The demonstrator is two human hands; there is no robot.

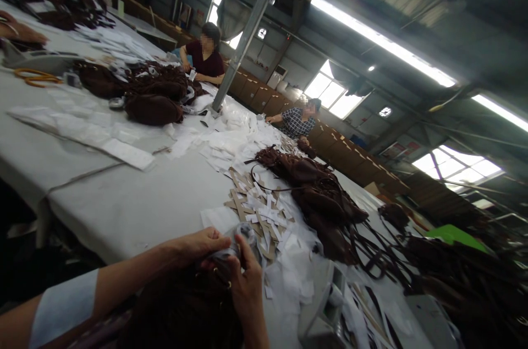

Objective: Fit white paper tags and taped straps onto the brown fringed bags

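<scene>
A dark brown bag [185, 305] with gold-coloured rings sits close against me at the bottom of the view. Above its rings, both hands pinch a crumpled, greyish clear wrapping [225, 252]. My left hand [208, 241] comes in from the lower left, its thumb and fingers closed on the wrapping's left side. On the other side, my right hand [243, 266] has thumb and forefinger closed round it, with the lower fingers near the rings. What lies inside the wrapping cannot be made out.
Paper strips [264, 217] lie just beyond my hands. Brown bags [317, 189] are heaped to the right, others [152, 109] at the left. Orange-handled scissors [39, 78] rest at far left. A metal post [247, 35] rises from the table [165, 200]. Other people work along it.
</scene>
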